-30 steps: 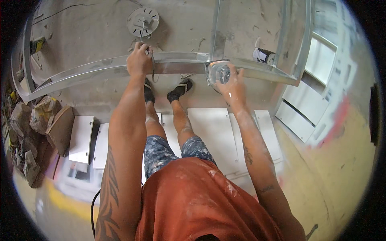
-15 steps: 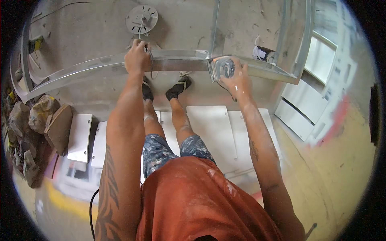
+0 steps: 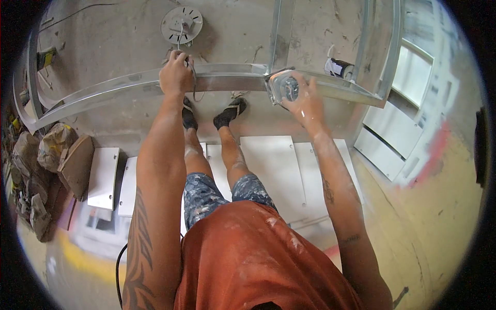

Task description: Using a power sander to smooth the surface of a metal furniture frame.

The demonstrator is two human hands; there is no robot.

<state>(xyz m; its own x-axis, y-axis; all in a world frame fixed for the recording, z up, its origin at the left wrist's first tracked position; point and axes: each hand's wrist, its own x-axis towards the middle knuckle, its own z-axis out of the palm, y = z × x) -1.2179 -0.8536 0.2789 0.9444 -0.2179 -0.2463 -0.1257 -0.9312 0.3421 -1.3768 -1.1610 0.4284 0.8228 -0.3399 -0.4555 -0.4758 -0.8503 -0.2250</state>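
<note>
My right hand (image 3: 306,102) grips a palm sander (image 3: 282,86) with a squarish pad, fingers curled over its top. The sander rests against the long grey rail of a frame (image 3: 227,70), beside the joint with an upright piece. On the same rail, farther left, my left hand (image 3: 176,73) is closed round a pale cord (image 3: 194,93). A loop of that cord hangs below the fingers, and its other end runs up toward a round slotted disc (image 3: 182,26) on the floor. My fingers hide the exact grip on the cord.
A dark cylindrical can (image 3: 339,68) with white wrapping lies inside the frame at right. White panels (image 3: 271,170) lie behind my legs. More white panels (image 3: 382,139) stand at right. Dusty bags (image 3: 56,147) and a brown board (image 3: 76,166) crowd the left side.
The sander has shifted slightly left along the rail and turned a little, with my right hand following. The strand below it no longer shows. My left hand has hardly moved.
</note>
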